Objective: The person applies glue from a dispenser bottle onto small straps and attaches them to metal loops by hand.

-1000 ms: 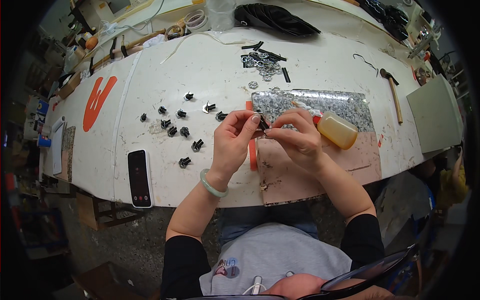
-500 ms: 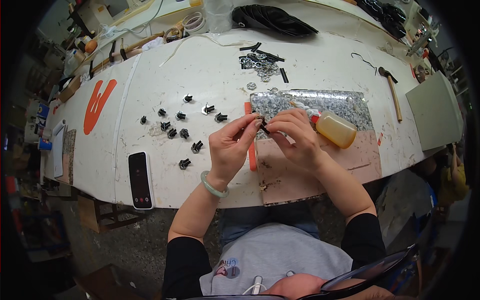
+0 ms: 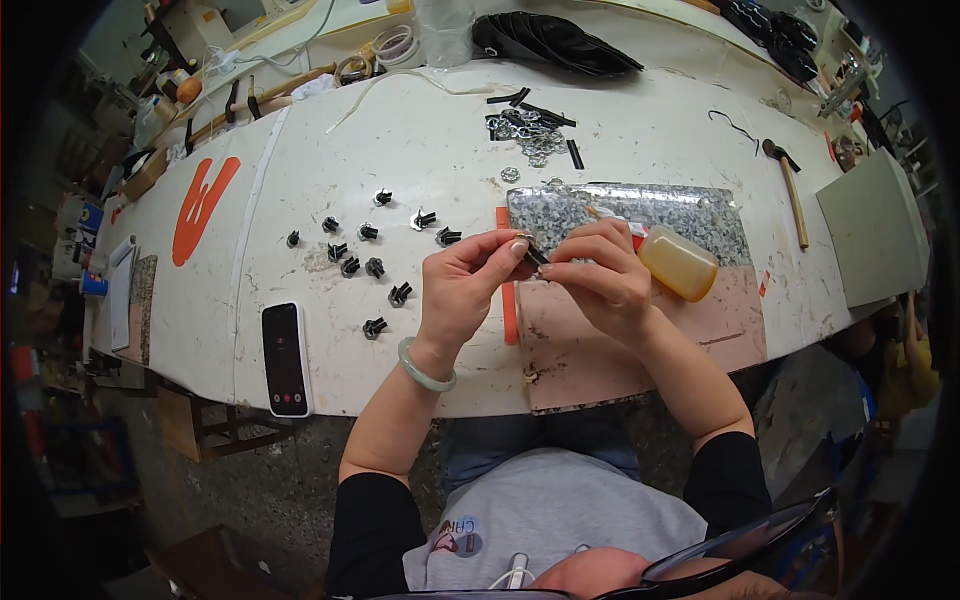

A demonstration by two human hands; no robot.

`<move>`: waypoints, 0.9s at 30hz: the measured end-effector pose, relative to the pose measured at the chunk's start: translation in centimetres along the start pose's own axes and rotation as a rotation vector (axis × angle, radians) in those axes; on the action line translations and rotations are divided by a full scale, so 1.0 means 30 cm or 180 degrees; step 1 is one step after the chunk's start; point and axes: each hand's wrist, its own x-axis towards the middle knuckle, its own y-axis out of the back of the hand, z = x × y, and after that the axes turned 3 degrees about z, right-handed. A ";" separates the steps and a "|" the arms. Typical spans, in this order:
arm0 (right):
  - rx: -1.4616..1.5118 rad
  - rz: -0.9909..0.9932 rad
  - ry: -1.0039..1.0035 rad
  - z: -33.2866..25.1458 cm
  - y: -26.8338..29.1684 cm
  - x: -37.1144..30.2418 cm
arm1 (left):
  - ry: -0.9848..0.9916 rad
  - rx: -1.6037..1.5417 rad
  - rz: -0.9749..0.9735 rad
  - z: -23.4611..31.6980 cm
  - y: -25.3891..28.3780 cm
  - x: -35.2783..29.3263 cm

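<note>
My left hand point(image 3: 462, 290) pinches a small metal ring, mostly hidden by the fingertips. A short black strip point(image 3: 536, 257) runs from it to my right hand point(image 3: 607, 280), whose thumb and fingers are closed on the strip's other end. Both hands are above the near-left part of a board. Left of them, several metal rings with black strips folded through them, such as this ring-and-strip piece point(image 3: 399, 294), lie scattered on the white table. Farther back is a pile of loose metal rings point(image 3: 535, 137) with black strips point(image 3: 574, 154) around it.
Beneath my right hand lies a stone slab point(image 3: 700, 215) with a pinkish board point(image 3: 650, 345) nearer me. A bottle of amber liquid point(image 3: 678, 264) lies on them. An orange strip point(image 3: 510, 312) borders the board. A phone point(image 3: 286, 360) is left, a hammer point(image 3: 790, 195) right.
My right hand's fingers have drawn in closer around the black strip's end. The view has shifted slightly, and the scattered pieces on the table are unchanged.
</note>
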 end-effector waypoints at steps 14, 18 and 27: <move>-0.0147 0.0035 0.0206 0.006 0.010 0.002 | -0.0141 0.0481 -0.0293 0.001 -0.002 -0.005; 0.0530 0.0030 -0.0604 -0.015 -0.014 0.000 | 0.0115 0.0414 -0.0628 -0.002 -0.002 -0.004; 0.0826 0.0285 -0.1408 -0.035 -0.035 -0.024 | 0.0468 0.0305 -0.0708 -0.031 -0.008 -0.012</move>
